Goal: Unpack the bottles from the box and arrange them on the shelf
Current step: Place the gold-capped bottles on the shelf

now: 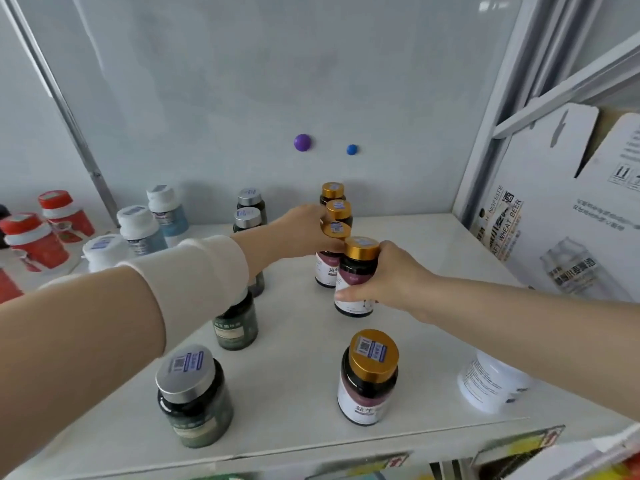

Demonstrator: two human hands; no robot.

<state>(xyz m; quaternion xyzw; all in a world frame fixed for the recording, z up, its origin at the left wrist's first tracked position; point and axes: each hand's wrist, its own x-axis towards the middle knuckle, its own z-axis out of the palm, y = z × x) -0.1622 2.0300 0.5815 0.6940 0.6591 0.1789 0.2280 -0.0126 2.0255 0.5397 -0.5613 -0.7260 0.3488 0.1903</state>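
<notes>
Gold-capped bottle (356,271) upright on shelf (294,327), in row; right hand (391,282) clamps it, thumb low across label, fingers curled behind; left hand (304,230) grips second bottle (335,230) just behind, fingers wrapped below cap.

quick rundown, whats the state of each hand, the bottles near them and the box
left hand, grips the cap of the third gold-cap bottle
right hand, grips the fourth gold-cap bottle
fourth gold-cap bottle, upright, capped
front gold-cap bottle, upright, capped, untouched
front silver-cap bottle, upright, capped, untouched
cardboard box, flaps open
</notes>
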